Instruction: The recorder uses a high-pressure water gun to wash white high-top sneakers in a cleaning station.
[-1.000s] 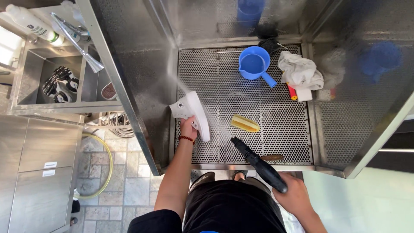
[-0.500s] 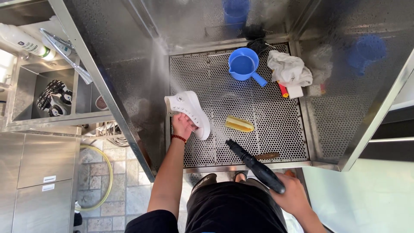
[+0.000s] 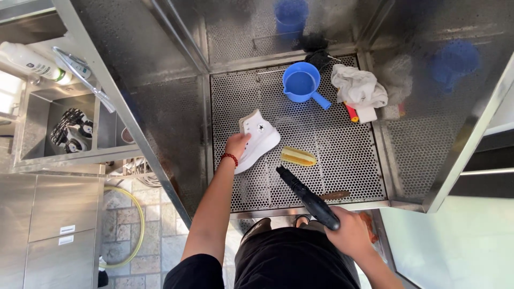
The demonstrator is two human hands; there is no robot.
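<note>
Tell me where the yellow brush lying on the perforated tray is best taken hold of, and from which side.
Probably across its long sides, coming from above. The yellow brush lies flat on the perforated tray, free of the white sneaker held by the left hand, so fingers can pinch its narrow width from the top.

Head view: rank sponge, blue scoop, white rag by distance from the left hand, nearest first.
From the left hand, which holds the white shoe:
1. Sponge: yellow, just right of the shoe on the perforated tray.
2. Blue scoop: up and right, near the back wall.
3. White rag: farthest right, beyond the scoop's handle.
</note>
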